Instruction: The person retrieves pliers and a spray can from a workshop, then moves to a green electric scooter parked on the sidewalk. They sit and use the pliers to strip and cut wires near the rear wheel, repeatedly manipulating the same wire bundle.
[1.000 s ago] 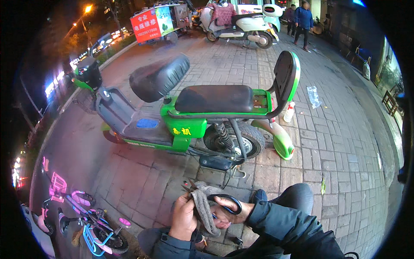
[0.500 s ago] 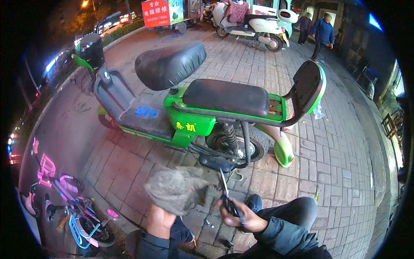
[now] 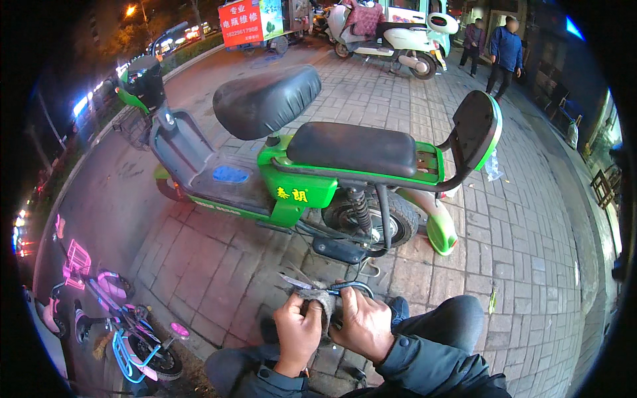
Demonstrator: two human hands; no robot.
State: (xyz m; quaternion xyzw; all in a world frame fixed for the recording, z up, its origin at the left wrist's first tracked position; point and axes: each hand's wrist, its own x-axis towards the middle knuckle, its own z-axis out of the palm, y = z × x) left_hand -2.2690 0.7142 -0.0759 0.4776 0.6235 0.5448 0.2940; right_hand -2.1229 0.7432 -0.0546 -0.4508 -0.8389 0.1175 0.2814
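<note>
My left hand (image 3: 298, 331) is closed on a grey, fuzzy cloth (image 3: 318, 304) at the bottom middle, held against scissors (image 3: 296, 284) whose blades point to the left. My right hand (image 3: 358, 325) is wrapped round the scissors, whose dark looped handle shows above my fingers, and meets the cloth beside my left hand. Just beyond both hands is a green electric scooter (image 3: 298, 189), side on, with black seats, an exposed rear wheel (image 3: 398, 225) and a rear shock absorber.
A pink child's bicycle (image 3: 142, 338) stands at lower left. A detached green-and-silver fender (image 3: 438, 232) lies right of the wheel. Behind are a cart with a red sign (image 3: 239, 23), a white scooter (image 3: 391, 46) and two people (image 3: 504, 53) walking on the paving (image 3: 517, 219).
The scissors and cloth moved apart, then came back together, blades now lower and pointing left. My view has shifted slightly. The two people in the background have come closer.
</note>
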